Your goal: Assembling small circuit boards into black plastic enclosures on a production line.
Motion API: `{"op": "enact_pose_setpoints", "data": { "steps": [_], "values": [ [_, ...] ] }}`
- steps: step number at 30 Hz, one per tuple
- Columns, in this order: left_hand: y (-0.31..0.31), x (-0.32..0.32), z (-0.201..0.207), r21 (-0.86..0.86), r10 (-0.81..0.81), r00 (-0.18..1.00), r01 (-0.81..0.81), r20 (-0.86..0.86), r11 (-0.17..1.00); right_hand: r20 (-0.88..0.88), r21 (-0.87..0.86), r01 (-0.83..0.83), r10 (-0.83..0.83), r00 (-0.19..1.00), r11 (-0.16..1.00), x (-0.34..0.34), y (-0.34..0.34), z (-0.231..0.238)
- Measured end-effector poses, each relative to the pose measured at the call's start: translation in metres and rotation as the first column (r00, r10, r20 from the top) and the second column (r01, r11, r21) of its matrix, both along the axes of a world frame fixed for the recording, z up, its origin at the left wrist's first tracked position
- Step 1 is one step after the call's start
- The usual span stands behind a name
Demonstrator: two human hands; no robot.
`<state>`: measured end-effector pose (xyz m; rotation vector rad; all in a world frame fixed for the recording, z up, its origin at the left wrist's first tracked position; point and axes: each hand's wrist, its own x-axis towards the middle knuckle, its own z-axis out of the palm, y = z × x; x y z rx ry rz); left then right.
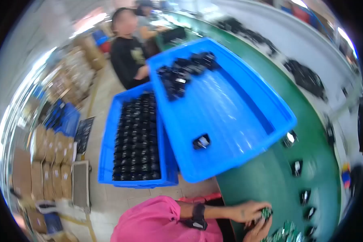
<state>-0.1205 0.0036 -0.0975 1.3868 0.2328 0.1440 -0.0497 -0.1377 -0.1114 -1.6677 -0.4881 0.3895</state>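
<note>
At the lower right my two hands meet over the green work surface (pixel 250 169). My left hand (pixel 248 211), its wrist wearing a black band, has its fingers closed on a small green circuit board (pixel 266 212). Just below, my right hand (pixel 259 232) is closed against the same board from the other side. Part of the board is hidden by the fingers. A pile of green circuit boards (pixel 286 233) lies beside my right hand, cut off by the lower edge.
A blue tray (pixel 226 161) holds black parts (pixel 181 72). Left of it, a blue crate (pixel 107 161) contains rows of black pieces (pixel 135 141). Several black parts (pixel 297 167) line the bench's right side. A person in black (pixel 127 60) stands beyond the crate. Cartons (pixel 52 153) fill the left.
</note>
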Motion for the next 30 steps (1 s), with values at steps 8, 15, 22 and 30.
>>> {"op": "enact_pose_setpoints", "data": {
  "steps": [8,15,22,30],
  "values": [
    [0.026,-0.015,0.012,-0.229,0.146,0.981,-0.172,-0.128,0.958,0.044,-0.291,-0.085,0.102,0.994,0.953,0.0,0.031,0.036],
    [0.021,-0.008,0.009,-0.21,0.087,0.991,-0.107,-0.102,0.972,0.112,-0.133,-0.113,0.128,0.985,0.985,-0.002,0.012,0.022],
    [0.014,-0.013,0.011,-0.18,0.114,0.988,-0.131,-0.102,0.975,0.102,-0.141,-0.109,0.124,0.987,0.984,-0.003,0.01,0.022],
    [0.01,-0.013,0.007,-0.076,0.143,0.986,-0.149,-0.082,0.986,0.156,-0.189,-0.082,0.112,0.981,0.979,0.0,0.021,0.034]
  ]
}}
